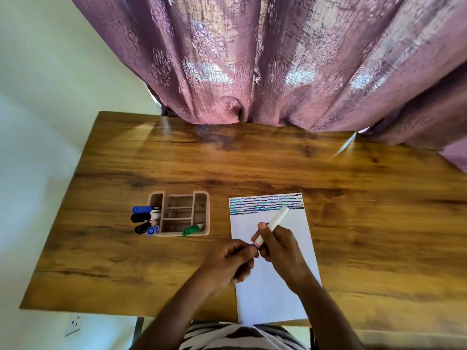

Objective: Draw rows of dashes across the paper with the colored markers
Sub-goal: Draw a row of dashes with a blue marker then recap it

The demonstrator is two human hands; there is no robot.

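A white sheet of paper [271, 286] lies on the wooden table, with several rows of blue, green and black dashes [265, 203] across its top. My right hand [281, 251] grips a white marker [274, 223] whose far end points up over the dashes. My left hand [231, 258] pinches the marker's near end, where a blue and red band shows; the cap itself is hidden in my fingers. Both hands hover over the paper's left-middle part.
A pink desk organiser [180, 213] stands left of the paper, holding blue and black markers [144, 219] on its left side and a green marker [193, 229] at its front. A purple curtain [278, 59] hangs over the table's far edge. The wooden table [366, 223] extends to the right.
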